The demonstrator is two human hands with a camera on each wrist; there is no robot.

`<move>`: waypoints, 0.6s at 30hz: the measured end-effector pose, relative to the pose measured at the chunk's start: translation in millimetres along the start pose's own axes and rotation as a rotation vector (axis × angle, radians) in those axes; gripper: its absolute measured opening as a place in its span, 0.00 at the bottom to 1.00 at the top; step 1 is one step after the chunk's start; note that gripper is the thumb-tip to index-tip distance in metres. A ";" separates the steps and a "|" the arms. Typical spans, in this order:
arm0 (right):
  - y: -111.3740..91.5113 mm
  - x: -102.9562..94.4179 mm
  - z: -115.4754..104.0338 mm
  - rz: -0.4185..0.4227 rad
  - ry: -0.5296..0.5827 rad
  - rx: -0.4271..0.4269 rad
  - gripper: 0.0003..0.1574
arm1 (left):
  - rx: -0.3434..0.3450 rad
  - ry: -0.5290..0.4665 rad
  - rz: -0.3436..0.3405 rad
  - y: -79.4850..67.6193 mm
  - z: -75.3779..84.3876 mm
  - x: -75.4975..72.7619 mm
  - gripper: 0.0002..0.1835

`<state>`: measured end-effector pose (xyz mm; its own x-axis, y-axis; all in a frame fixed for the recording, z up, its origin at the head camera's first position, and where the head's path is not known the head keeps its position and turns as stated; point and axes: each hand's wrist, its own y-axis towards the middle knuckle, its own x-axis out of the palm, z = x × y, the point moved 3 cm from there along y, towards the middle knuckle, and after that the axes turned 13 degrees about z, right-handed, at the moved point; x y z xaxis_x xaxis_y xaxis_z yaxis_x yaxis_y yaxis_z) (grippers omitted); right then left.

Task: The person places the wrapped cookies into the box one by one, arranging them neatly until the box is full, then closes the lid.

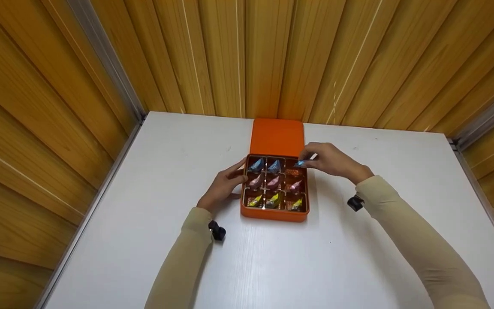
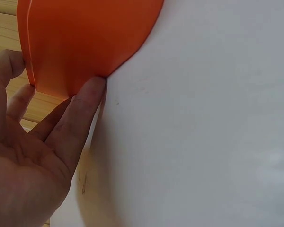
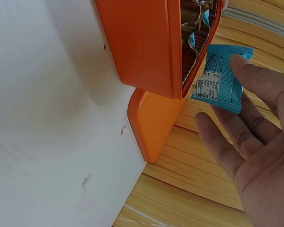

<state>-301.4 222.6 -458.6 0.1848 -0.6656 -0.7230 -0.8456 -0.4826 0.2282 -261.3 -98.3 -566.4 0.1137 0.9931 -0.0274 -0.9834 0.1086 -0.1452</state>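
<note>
An orange tin box (image 1: 275,213) sits on the table, its inside divided into three rows of compartments. Blue wrapped candies (image 1: 274,166) lie in the far row, pink ones (image 1: 273,183) in the middle and yellow-green ones (image 1: 273,200) in the near row. My right hand (image 1: 332,159) pinches a blue wrapped candy (image 3: 217,78) between thumb and fingers, over the far right compartment. Printed text shows on its wrapper in the right wrist view. My left hand (image 1: 224,185) rests against the box's left side, its fingers (image 2: 78,120) fairly straight on the wall and rim.
The orange lid (image 1: 278,136) lies behind the box, reaching toward the table's back edge. The white table (image 1: 165,171) is bordered by wood-patterned panels (image 1: 268,56) at the back and sides.
</note>
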 end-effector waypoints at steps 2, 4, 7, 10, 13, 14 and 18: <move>2.1 1.2 -1.2 -0.010 -0.008 -0.012 0.08 | -0.006 -0.011 -0.003 -0.7 -0.2 0.1 0.35; 3.9 2.3 -2.1 -0.019 -0.024 -0.029 0.08 | -0.012 -0.013 -0.002 -0.9 -0.6 0.4 0.35; 7.1 3.7 -3.5 -0.037 -0.055 -0.060 0.08 | -0.010 -0.009 0.000 -1.1 -0.7 0.6 0.36; 9.6 4.3 -5.5 -0.056 -0.075 -0.084 0.08 | -0.003 -0.003 0.001 -0.7 -1.4 0.5 0.36; 11.3 4.8 -6.7 -0.070 -0.089 -0.096 0.08 | -0.003 -0.006 -0.002 -0.8 -1.6 0.5 0.35; 11.8 5.3 -6.8 -0.073 -0.089 -0.098 0.08 | -0.002 0.001 0.000 -1.0 -1.6 0.4 0.35; 14.3 8.9 -5.7 -0.092 -0.089 -0.103 0.08 | 0.007 0.035 0.013 -1.0 -1.2 -0.3 0.35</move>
<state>-308.9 206.5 -458.1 0.2097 -0.5653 -0.7978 -0.7703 -0.5980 0.2213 -260.2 -98.8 -567.5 0.1052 0.9924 -0.0637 -0.9859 0.0957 -0.1372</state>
